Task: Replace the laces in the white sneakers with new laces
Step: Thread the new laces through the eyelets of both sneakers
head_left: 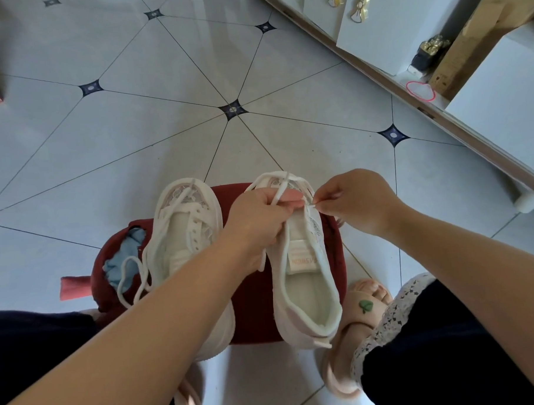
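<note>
- Pale grey floor tiles, glossy and crossed by thin dark lines with small dark diamond insets, are seen under everything.
- Nearest to the camera, a foot in a soft pink sandal with a green leaf mark is placed just beside a low red stool. The stool's cloth cover is torn on its left side, and light blue padding is exposed.
- Two white sneakers are set on the stool side by side, heels toward the person and toes away, so each long axis runs straight away from the body.
- The left-lying sneaker is not touched; its loose lace, flat and white, hangs over the torn edge.
- The right-lying sneaker, with a mesh upper and a padded collar, lies directly under both hands.
- The left hand is closed around the eyelet area of this sneaker, and a strand of the working lace is held under its thumb.
- The lace tip is pinched by the right hand at the right eyelet row; the two hands are almost touching.
- It is judged that the tip must be moved sideways, across the shoe's long axis, and the right hand is the nearer one to that eyelet. Whether this lace is old or new cannot be told.
- Farther away, white boxes with gold bows are stood along a wooden frame.
</note>
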`<state>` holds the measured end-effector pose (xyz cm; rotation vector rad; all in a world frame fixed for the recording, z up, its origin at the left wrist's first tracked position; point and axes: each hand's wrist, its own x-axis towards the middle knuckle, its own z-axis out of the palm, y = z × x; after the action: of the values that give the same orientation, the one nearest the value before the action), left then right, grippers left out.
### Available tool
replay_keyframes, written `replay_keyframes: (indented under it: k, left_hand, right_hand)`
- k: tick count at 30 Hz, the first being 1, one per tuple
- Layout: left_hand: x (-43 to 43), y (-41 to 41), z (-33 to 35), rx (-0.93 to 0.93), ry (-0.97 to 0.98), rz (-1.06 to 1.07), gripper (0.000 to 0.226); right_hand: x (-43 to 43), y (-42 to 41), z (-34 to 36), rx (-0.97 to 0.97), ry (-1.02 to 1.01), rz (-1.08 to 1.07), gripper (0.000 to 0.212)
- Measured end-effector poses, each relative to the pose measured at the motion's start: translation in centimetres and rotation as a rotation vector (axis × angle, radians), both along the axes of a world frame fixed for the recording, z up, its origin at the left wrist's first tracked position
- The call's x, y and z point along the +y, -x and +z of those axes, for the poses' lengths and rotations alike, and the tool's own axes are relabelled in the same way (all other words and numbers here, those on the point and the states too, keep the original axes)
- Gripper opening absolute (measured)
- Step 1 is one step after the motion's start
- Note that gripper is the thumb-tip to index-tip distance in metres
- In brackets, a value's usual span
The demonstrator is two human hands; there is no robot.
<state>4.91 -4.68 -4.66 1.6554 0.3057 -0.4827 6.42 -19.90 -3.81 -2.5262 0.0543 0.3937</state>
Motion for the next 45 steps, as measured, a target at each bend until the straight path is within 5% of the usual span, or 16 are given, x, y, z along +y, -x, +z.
replay_keyframes:
  k: [11, 17, 29, 34, 41, 45]
  left_hand:
    - [-1.4, 0.8, -1.1, -0.352, -0.356, 0.02, 0.013]
    - [-1.6, 0.6, -1.5, -0.397, -0.453, -0.032, 0.031]
    - [-1.1, 0.6, -1.4, -0.322, -0.281, 0.06, 0.028]
    - [-0.9, 0.7, -1.7, -0.308, -0.262, 0.065, 0.028]
    - [-1.6, 0.9, -1.4, -0.384, -0.252, -0.028, 0.029]
    - [-0.9, 0.1, -1.8, -0.416, -0.356, 0.023, 0.022]
  right_hand:
    - [0.1, -0.4, -0.5, 0.09, -0.179, -0.139, 0.016]
    - [-0.2, -0.3, -0.9, 0.076, -0.259, -0.159, 0.016]
    - [0.7, 0.0, -0.3, -0.38, 0.346, 0.319, 0.028]
    - [0.2, 0.4, -0.6, -0.406, 0.3, 0.333, 0.024]
    - [0.9, 0.0, -1.0, -0.119, 0.14, 0.164, 0.019]
    - [0.6, -0.2, -1.3, 0.008, -0.188, -0.105, 0.013]
